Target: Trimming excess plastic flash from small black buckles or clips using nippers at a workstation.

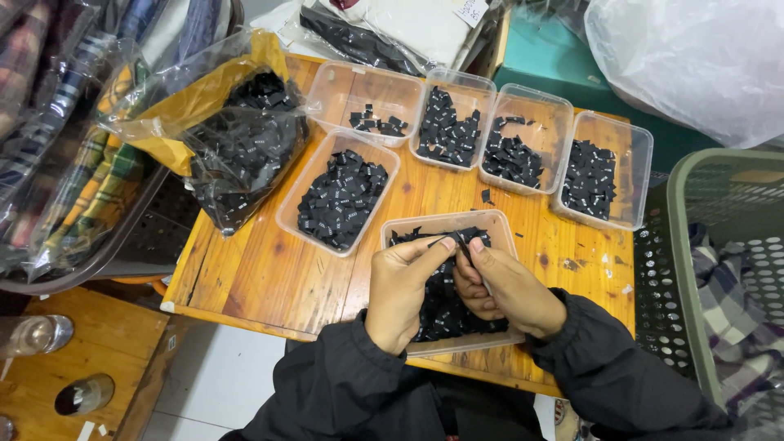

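1. My left hand (400,290) and my right hand (506,286) meet over the nearest clear plastic tub (447,222), fingertips pressed together on one small black woven label (459,239), pinched just above the heap of the same labels in that tub.
2. I judge the pinched label could slip and drop back into the heap, since it is tiny and held only at its edge.
3. My sleeves hang over the tub's near rim, which juts past the edge of the orange wooden surface (261,278); a nudge could tip it off.
4. Stray black labels (487,196) already lie loose on the wood; more could scatter and mix between tubs.
5. Five more clear rectangular tubs (535,106) of black labels sit beyond, four in a row at the far side.
6. At far left a crinkled clear bag (237,139) with a yellow inner fold bulges with black labels and overhangs the surface's corner.
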